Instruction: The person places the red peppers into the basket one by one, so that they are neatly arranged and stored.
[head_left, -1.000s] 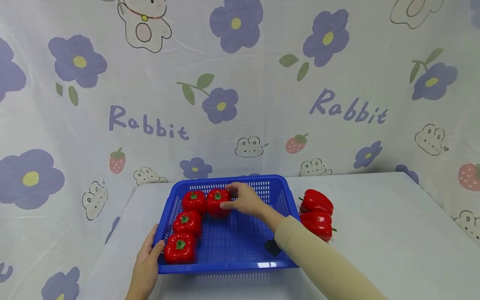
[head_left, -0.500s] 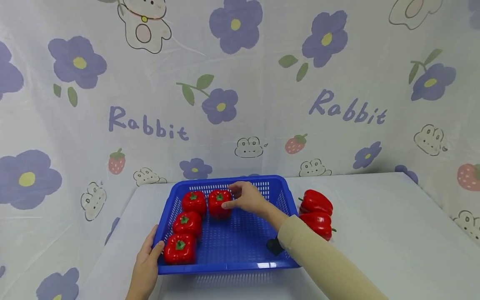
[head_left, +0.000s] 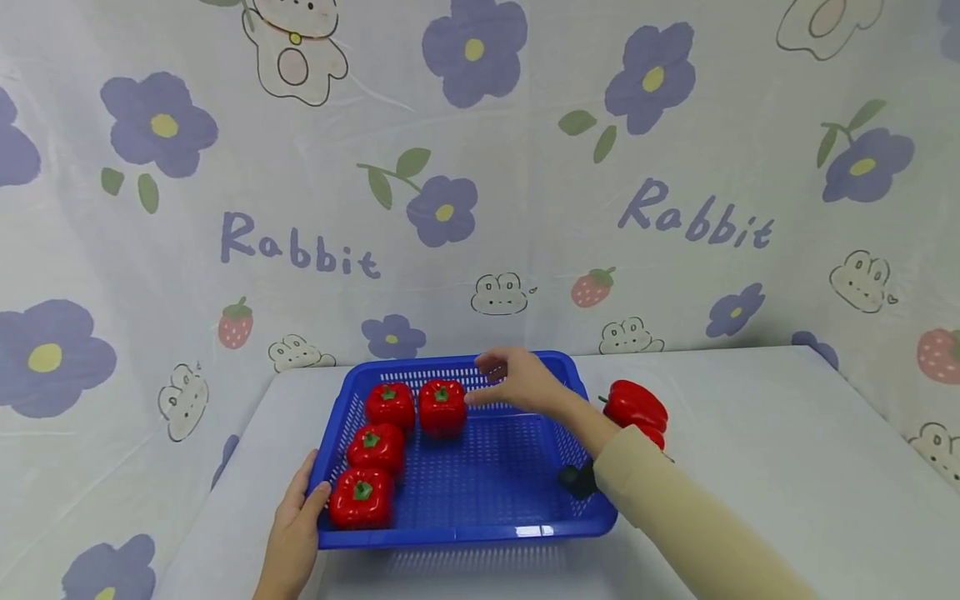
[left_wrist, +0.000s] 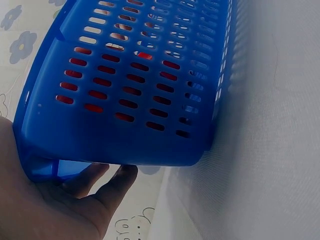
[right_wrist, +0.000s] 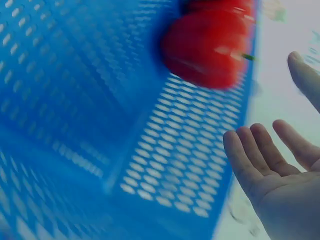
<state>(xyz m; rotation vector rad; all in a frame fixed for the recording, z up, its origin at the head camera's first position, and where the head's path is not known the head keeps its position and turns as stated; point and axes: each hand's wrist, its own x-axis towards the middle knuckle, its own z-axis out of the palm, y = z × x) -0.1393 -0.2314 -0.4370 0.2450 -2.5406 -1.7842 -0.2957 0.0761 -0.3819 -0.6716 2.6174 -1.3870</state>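
Note:
A blue plastic basket with slotted walls holds several red bell peppers with green stems. At its left end my left hand grips the rim, thumb on top and fingers along the outside, as the left wrist view shows too. My right hand hovers over the back of the basket, fingers spread and holding nothing. Just left of its thumb stands the nearest bell pepper, upright. Beside that are another pepper in the back left corner and two more, a middle one and a front one, down the left wall.
Outside the basket on the right, red peppers lie on their sides on the white table, partly hidden by the right forearm. A dark object shows at the right wrist. A patterned cloth hangs behind the table.
My right hand has let go of the back pepper and moved up and to the right. That pepper stays standing in the basket. The left hand keeps its grip on the rim.

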